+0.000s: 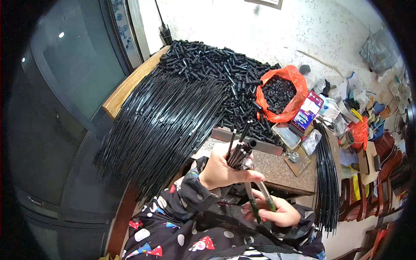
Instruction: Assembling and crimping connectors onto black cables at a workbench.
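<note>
My left hand [219, 170] is closed round a bundle of thin black rods [236, 157] whose ends poke up above the fingers. A short black tube [251, 143] stands among those ends. Lower and to the right, my right hand [279, 213] grips pliers [265, 193] by their dark green handles. The pliers' head reaches up beside my left thumb, at the bundle. I cannot make out what lies between the jaws.
Long black rods [160, 125] cover the table's left, below a heap of short black tubes [208, 60]. A red plastic bag [299, 82] holds small black parts. Beside it are a phone [307, 111] and a clear tray [287, 135]. More rods [327, 182] hang off the right edge.
</note>
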Motion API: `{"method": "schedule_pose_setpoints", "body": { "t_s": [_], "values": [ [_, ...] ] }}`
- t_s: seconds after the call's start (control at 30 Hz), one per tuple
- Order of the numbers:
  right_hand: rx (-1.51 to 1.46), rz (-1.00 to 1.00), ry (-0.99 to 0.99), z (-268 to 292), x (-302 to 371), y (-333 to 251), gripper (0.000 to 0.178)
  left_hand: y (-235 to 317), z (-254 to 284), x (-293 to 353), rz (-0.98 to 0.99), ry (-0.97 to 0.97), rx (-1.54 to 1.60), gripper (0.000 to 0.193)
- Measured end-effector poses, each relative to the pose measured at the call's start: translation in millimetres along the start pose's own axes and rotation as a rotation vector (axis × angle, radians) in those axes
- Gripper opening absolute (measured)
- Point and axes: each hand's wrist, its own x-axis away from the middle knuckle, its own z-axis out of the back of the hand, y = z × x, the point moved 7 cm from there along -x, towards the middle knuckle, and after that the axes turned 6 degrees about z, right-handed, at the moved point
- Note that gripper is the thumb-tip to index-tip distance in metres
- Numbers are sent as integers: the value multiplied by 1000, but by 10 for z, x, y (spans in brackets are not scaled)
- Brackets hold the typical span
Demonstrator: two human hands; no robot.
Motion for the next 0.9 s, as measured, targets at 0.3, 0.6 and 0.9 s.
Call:
{"method": "schedule_pose_setpoints", "body": {
  "t_s": [0.3, 0.6, 0.9],
  "values": [
    [4, 19, 31, 12, -48, 327, 24, -107, -22, 47, 130, 23, 19, 26],
    [359, 352, 437, 74, -164, 352, 19, -310, -73, 32, 245, 138, 219, 31],
    [1323, 329, 1172, 1581, 507, -96, 28, -300, -28, 165, 14, -72, 196, 44]
  ]
}}
